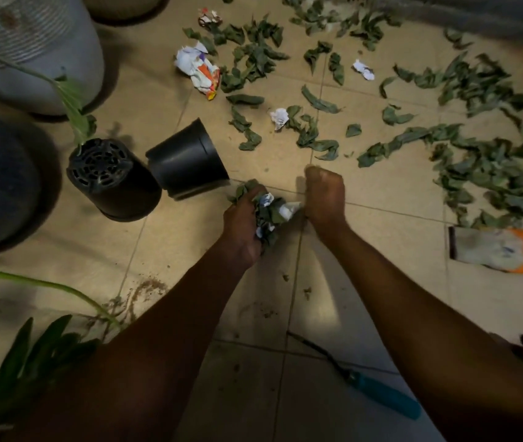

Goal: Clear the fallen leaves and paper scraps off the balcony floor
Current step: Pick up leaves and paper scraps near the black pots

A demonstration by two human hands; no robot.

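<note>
left hand point(241, 224) grips leaves point(268, 213) | right hand point(324, 199) curled beside it | both held out forward

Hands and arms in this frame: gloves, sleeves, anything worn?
Nothing worn. Left hand and right hand are bare, no gloves, no rings or watch visible. Both forearms are bare to the frame edge, no sleeves in view. The only glove, grey-white with orange fingers, lies unworn on the floor.

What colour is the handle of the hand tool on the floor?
Teal, on the thin metal hand tool; head view.

Glove point(493, 250) fingertips beyond right edge.
</note>
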